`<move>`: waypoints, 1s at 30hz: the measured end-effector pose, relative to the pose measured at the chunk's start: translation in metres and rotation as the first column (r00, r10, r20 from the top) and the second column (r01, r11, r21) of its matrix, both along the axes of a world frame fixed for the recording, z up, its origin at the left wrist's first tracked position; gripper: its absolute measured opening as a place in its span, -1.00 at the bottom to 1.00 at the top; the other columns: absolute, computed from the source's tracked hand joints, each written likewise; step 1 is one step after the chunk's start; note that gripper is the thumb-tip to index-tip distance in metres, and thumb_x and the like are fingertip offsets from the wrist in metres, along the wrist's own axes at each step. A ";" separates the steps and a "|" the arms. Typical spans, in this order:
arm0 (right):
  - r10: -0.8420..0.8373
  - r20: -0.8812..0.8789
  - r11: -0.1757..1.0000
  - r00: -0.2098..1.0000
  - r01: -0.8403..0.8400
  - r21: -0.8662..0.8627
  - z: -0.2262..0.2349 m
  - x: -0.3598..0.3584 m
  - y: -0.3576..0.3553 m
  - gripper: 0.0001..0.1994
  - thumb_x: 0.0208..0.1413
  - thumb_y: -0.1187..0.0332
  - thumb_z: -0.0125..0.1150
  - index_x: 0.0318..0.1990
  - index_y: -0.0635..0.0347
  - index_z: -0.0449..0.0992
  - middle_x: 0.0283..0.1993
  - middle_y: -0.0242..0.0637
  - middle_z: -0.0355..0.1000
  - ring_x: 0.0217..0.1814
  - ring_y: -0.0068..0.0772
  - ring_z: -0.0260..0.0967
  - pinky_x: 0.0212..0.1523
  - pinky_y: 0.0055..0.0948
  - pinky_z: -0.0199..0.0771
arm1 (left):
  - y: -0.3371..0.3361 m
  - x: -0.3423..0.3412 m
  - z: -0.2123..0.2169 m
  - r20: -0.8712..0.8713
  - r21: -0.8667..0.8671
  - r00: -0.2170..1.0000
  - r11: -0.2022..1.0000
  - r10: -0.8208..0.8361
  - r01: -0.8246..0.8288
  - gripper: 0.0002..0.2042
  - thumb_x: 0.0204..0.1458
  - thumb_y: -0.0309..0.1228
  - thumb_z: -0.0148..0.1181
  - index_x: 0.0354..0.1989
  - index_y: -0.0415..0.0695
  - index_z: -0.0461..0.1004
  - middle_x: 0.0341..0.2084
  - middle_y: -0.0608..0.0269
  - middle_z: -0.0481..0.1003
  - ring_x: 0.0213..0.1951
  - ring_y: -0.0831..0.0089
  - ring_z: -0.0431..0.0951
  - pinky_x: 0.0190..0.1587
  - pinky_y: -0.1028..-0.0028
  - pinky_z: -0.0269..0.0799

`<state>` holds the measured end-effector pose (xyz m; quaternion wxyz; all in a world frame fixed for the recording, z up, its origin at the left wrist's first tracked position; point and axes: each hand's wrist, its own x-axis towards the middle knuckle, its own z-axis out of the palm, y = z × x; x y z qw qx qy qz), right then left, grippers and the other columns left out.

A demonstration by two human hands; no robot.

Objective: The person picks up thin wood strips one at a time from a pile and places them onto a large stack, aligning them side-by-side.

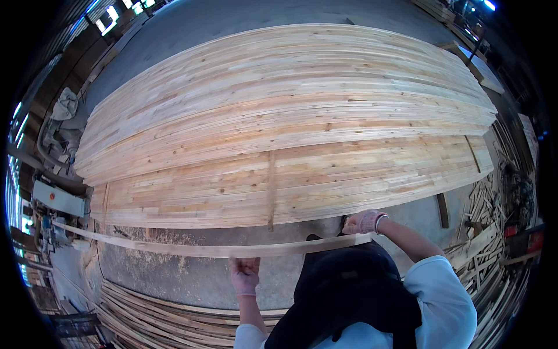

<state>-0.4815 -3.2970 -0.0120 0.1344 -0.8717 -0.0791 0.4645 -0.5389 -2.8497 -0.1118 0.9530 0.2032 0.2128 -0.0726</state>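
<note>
A long, narrow wooden strip (197, 250) runs from the machine side at the left to an end in front of my body. My left hand (244, 276), in a pinkish work glove, is at the strip's near edge around its middle right, fingers bent against it. Close to the strip's right end, just beyond it, is my right hand (362, 222), also gloved. Its fingers are curled closed, and what they hold, if anything, is hidden. Past the strip lies a wide, layered stack of pale boards (290, 110), with a lower layer (360, 168) jutting out toward me.
Thin crosspieces (271, 192) lie across the lower board layer. Sawdust (168, 250) covers part of the concrete floor. Long wooden strips (174, 314) are piled at the near left, and scrap wood (479, 232) is heaped at right. Machinery (58, 198) stands at left.
</note>
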 end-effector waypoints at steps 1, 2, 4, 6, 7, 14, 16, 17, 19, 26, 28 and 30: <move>-0.067 -0.027 0.995 0.997 0.069 0.067 -0.008 -0.008 -0.008 -0.45 0.09 -0.18 -0.08 -0.08 0.08 0.53 -0.13 -0.12 0.50 -0.06 -0.15 0.43 -0.03 -0.24 0.36 | -0.009 0.000 0.014 -0.085 0.018 0.996 1.000 0.019 -0.017 -0.64 0.10 -0.01 0.04 -0.17 -0.04 0.49 -0.31 0.31 0.54 -0.31 0.38 0.53 0.06 0.10 0.43; -0.123 -0.087 0.977 0.989 0.136 0.166 -0.003 -0.013 -0.004 -0.47 0.11 -0.15 -0.06 0.04 0.02 0.48 -0.09 -0.16 0.50 0.00 -0.19 0.42 0.03 -0.29 0.32 | -0.026 -0.005 0.042 -0.168 0.041 0.985 0.999 0.041 -0.034 -0.64 0.09 0.01 0.04 -0.19 -0.02 0.49 -0.35 0.33 0.53 -0.28 0.37 0.53 0.08 0.08 0.39; -0.185 0.098 0.916 0.978 0.135 0.377 -0.005 -0.018 0.021 -0.48 0.11 -0.12 -0.03 0.09 -0.01 0.43 -0.04 -0.16 0.48 0.04 -0.18 0.41 0.07 -0.31 0.30 | -0.050 -0.011 0.033 -0.116 0.039 0.987 0.992 -0.114 0.119 -0.59 0.06 0.07 0.00 -0.24 -0.03 0.49 -0.42 0.29 0.52 -0.24 0.34 0.51 0.15 0.07 0.29; -0.151 -0.010 0.880 0.989 0.139 0.454 -0.004 -0.001 0.052 -0.47 0.10 -0.11 0.00 0.13 -0.03 0.39 0.01 -0.15 0.46 0.08 -0.15 0.39 0.10 -0.28 0.29 | -0.085 -0.013 0.011 0.085 0.069 0.892 0.896 -0.444 0.440 -0.60 0.04 -0.02 0.11 -0.14 -0.10 0.46 -0.28 0.17 0.54 -0.23 0.30 0.52 -0.02 0.22 0.40; -0.107 -0.027 0.868 0.994 0.106 0.485 0.000 0.007 0.065 -0.47 0.10 -0.10 0.01 0.13 -0.02 0.39 0.01 -0.14 0.46 0.08 -0.15 0.38 0.10 -0.28 0.29 | -0.118 -0.013 0.038 -0.233 0.042 0.901 0.922 -0.366 0.386 -0.61 0.03 -0.03 0.14 -0.15 -0.10 0.45 -0.33 0.18 0.53 -0.23 0.26 0.52 -0.09 0.26 0.40; -0.111 -0.014 0.848 0.994 0.102 0.520 -0.017 0.053 0.007 -0.51 0.09 -0.06 0.06 0.07 0.03 0.44 -0.06 -0.17 0.49 0.00 -0.20 0.43 0.04 -0.32 0.34 | -0.146 0.028 0.024 -0.257 0.105 0.966 0.993 -0.019 0.047 -0.83 0.07 -0.20 0.14 -0.39 -0.01 0.42 -0.67 0.48 0.21 -0.54 0.54 0.28 -0.04 0.23 0.41; -0.332 -0.228 0.787 0.915 0.402 0.468 -0.059 0.065 -0.034 -0.55 0.08 -0.06 0.07 -0.06 0.07 0.48 -0.18 -0.22 0.50 -0.16 -0.27 0.46 -0.13 -0.31 0.42 | -0.110 0.035 -0.003 -0.286 0.036 0.947 0.989 0.146 -0.141 -0.80 0.02 -0.18 0.16 -0.48 -0.01 0.39 -0.71 0.48 0.13 -0.61 0.54 0.19 -0.05 0.25 0.41; -0.432 -0.327 0.728 0.840 0.540 0.423 -0.081 0.072 -0.054 -0.57 0.07 -0.07 0.07 -0.12 0.09 0.50 -0.24 -0.25 0.50 -0.24 -0.31 0.47 -0.22 -0.30 0.46 | -0.107 0.041 0.003 -0.277 0.112 0.915 0.955 0.295 -0.274 -0.74 0.07 -0.10 0.10 -0.47 -0.01 0.42 -0.69 0.47 0.26 -0.59 0.50 0.27 -0.06 0.21 0.40; -0.593 -0.557 0.421 0.581 0.814 0.401 -0.109 0.086 -0.095 -0.61 0.09 -0.08 0.06 -0.25 0.06 0.48 -0.32 -0.30 0.48 -0.35 -0.37 0.44 -0.34 -0.32 0.46 | -0.117 0.065 0.034 -0.461 0.272 0.682 0.822 0.567 -0.500 -0.68 0.11 -0.02 0.03 -0.41 -0.02 0.46 -0.61 0.44 0.41 -0.54 0.42 0.37 -0.09 0.15 0.39; -0.540 -0.818 -0.523 -0.198 0.840 0.143 -0.195 0.129 -0.218 -0.65 0.11 -0.11 0.05 -0.41 -0.05 0.39 -0.46 -0.42 0.41 -0.51 -0.44 0.37 -0.54 -0.42 0.36 | -0.213 0.105 0.031 -0.592 0.265 0.704 0.919 0.394 -0.291 -0.47 0.13 0.17 -0.20 -0.34 -0.06 0.49 -0.54 0.36 0.47 -0.47 0.33 0.40 -0.12 0.13 0.37; -0.553 -0.789 -0.570 -0.268 0.812 0.123 -0.209 0.143 -0.244 -0.65 0.14 -0.09 0.04 -0.42 -0.04 0.37 -0.46 -0.37 0.43 -0.49 -0.38 0.37 -0.52 -0.39 0.38 | -0.257 0.114 0.028 -0.557 0.188 0.792 0.967 0.250 -0.172 -0.46 0.13 0.17 -0.22 -0.34 -0.08 0.48 -0.53 0.34 0.46 -0.47 0.33 0.39 -0.13 0.15 0.38; -0.545 -0.781 -0.596 -0.307 0.796 0.103 -0.211 0.161 -0.263 -0.66 0.14 -0.07 0.06 -0.43 -0.03 0.36 -0.47 -0.37 0.43 -0.52 -0.38 0.36 -0.54 -0.43 0.37 | -0.297 0.131 0.033 -0.595 0.161 0.784 0.982 0.176 -0.099 -0.45 0.14 0.17 -0.23 -0.34 -0.10 0.46 -0.53 0.32 0.44 -0.48 0.33 0.38 -0.15 0.17 0.38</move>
